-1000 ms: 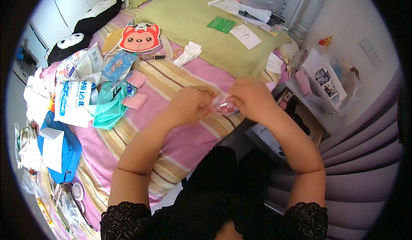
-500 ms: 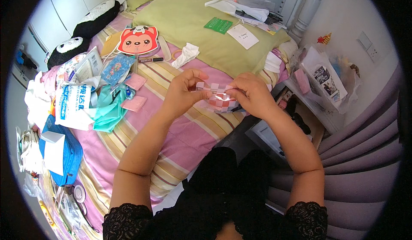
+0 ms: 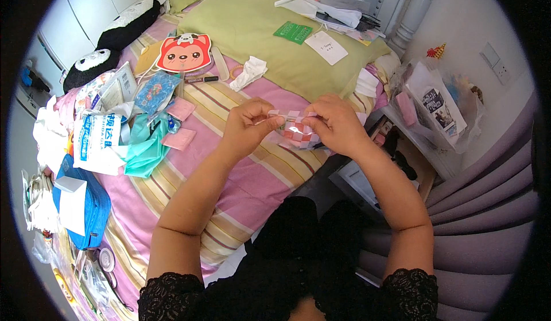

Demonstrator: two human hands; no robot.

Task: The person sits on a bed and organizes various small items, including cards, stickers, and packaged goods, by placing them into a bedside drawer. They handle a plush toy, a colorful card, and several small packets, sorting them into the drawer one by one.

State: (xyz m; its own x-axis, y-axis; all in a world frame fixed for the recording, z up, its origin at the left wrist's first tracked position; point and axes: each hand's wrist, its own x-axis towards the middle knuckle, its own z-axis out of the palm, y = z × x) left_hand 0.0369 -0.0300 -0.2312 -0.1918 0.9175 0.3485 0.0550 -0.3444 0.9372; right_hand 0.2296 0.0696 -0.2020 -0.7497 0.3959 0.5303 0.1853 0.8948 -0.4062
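Observation:
Between my hands, over the near edge of the bed, is a small clear plastic bag (image 3: 295, 130) with a pink and white check pattern. My left hand (image 3: 252, 124) pinches its upper left edge between thumb and fingers. With thumb and forefinger, my right hand (image 3: 338, 123) grips the upper right edge. The bag's top is stretched between the two hands, and its lower part hangs below them. What lies inside the bag, if anything, I cannot make out. A crumpled white tissue (image 3: 249, 73) rests on the bed just beyond my left hand.
A green pillow (image 3: 247, 28) holds cards and papers. Left on the striped bed (image 3: 229, 189) are a red cartoon-face pouch (image 3: 185, 53), a teal bag (image 3: 146, 149), pink packets (image 3: 181, 108) and a blue case (image 3: 94, 206). On the right stand an open drawer (image 3: 425, 174) and a stuffed plastic bag (image 3: 439, 103).
Both hands keep their pinch on the checked bag. My left hand has shifted slightly, and the bag's top edge has changed shape a little.

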